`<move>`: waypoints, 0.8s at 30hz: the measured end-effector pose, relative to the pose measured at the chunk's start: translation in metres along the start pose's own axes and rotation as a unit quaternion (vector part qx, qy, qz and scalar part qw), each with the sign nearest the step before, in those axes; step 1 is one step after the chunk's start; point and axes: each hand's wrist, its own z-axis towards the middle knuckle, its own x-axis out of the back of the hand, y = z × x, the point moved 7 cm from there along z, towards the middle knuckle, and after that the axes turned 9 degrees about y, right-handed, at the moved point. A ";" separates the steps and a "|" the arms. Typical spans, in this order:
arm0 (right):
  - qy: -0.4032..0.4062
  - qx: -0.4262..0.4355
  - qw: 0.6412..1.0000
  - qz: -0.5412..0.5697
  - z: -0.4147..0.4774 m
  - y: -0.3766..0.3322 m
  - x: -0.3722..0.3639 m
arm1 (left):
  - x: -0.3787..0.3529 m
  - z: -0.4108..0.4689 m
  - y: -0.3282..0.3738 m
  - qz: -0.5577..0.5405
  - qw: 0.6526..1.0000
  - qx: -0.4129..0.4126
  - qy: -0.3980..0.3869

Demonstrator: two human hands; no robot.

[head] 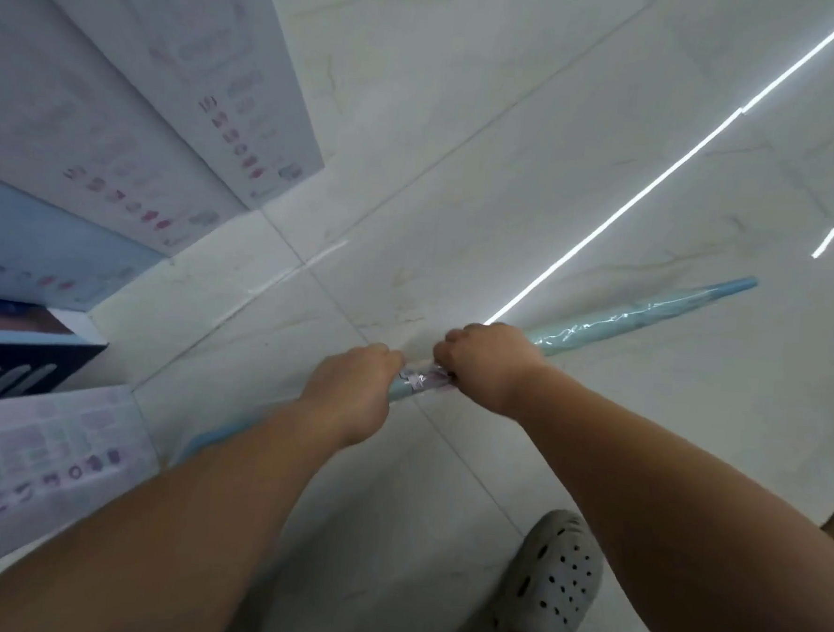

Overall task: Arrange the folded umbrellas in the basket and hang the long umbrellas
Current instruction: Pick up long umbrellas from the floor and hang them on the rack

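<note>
Slanting from lower left to upper right, one long umbrella point(639, 319) is held in the air above the tiled floor point(463, 172), closed, pale blue and sheathed in a clear plastic sleeve point(580, 328) that glints along its length. Its narrow tip points to the upper right, well clear of both hands; the opposite end runs down under the left forearm, where only a blurred strip of blue shows and the handle cannot be made out. Two hands grip it side by side near the middle. The left hand point(352, 392) is curled round the shaft from above, and the right hand point(487, 366) is likewise closed round it, knuckles up, just further toward the tip. Between them a short stretch of the wrapper shows a small printed label point(423, 378). Below, by the right forearm, one pale perforated clog point(555, 578) stands on the tiles. Several bright streaks of reflected light point(631, 211) cross the floor on the right. Along the left edge stand white display panels point(151, 79) with faint pink and grey printing, and lower down a dark blue box point(21, 365); these lie near the hidden end of the umbrella but do not visibly touch it.
</note>
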 end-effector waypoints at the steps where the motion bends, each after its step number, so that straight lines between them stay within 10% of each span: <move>1: -0.002 -0.012 1.000 -0.002 -0.016 0.003 0.017 | 0.015 -0.011 0.013 -0.008 1.000 0.003 0.000; 17: 0.087 -0.223 0.958 0.156 -0.309 0.033 0.456 | 0.456 -0.291 0.199 -0.164 0.961 0.090 0.202; 24: 0.190 -0.195 0.896 0.351 -0.373 -0.029 0.594 | 0.550 -0.395 0.230 -0.449 0.844 0.208 0.208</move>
